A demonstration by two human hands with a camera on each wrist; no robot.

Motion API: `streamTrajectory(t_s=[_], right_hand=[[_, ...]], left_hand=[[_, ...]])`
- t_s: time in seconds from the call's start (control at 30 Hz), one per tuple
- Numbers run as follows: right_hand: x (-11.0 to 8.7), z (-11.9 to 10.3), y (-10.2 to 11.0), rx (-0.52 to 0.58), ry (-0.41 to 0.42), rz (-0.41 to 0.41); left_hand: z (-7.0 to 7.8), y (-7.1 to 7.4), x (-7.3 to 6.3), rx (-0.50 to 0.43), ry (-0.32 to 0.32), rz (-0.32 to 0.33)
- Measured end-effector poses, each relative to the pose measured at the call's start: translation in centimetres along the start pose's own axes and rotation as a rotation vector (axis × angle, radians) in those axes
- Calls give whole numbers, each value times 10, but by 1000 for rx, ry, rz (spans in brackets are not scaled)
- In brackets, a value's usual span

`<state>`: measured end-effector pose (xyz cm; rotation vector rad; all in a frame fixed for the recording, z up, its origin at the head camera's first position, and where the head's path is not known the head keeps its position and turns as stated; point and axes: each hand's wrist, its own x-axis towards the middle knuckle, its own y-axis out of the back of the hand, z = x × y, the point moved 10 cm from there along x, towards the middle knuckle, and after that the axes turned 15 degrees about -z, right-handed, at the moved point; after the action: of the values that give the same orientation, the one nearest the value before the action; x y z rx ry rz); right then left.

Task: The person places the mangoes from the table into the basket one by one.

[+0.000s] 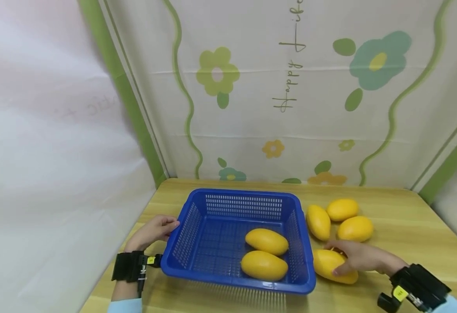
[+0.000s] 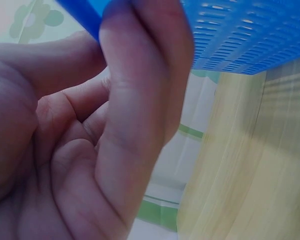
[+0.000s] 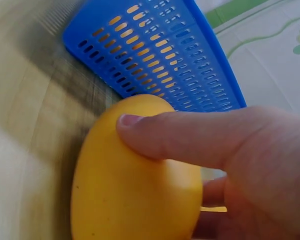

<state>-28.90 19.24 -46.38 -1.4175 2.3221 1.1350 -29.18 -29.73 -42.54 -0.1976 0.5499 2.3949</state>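
Observation:
A blue plastic basket (image 1: 228, 283) with slotted walls stands on the table, two yellow mangoes lying inside at its right: one mango (image 1: 266, 241) behind, another mango (image 1: 264, 265) in front. My left hand (image 1: 154, 232) pinches the basket's left rim between thumb and fingers, as the left wrist view also shows. Just outside the basket's right wall, my right hand (image 1: 359, 256) grips a mango (image 3: 135, 200) with the thumb across its top and the fingers round its far side. Part of those fingers is hidden behind the fruit.
Behind the right hand, three loose mangoes lie close together: one mango (image 1: 319, 222) by the basket wall, one mango (image 1: 342, 209) at the back, one mango (image 1: 355, 229) to the right. The wooden table (image 1: 404, 226) meets a printed cloth wall (image 1: 252, 117) at its far edge.

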Motion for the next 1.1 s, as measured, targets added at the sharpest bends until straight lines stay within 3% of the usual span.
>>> streamTrajectory(t_s=[0.23, 0.53, 0.7, 1.1], right_hand=[[-1, 6, 1, 34, -22, 25], [0, 9, 6, 216, 10, 73], [1, 10, 5, 338, 43, 60], [0, 9, 14, 398, 61, 144]], left_hand=[[-1, -2, 0, -10, 3, -4], [0, 0, -1, -7, 5, -4], [0, -1, -1, -23, 14, -5], [-1, 0, 0, -18, 16, -1]])
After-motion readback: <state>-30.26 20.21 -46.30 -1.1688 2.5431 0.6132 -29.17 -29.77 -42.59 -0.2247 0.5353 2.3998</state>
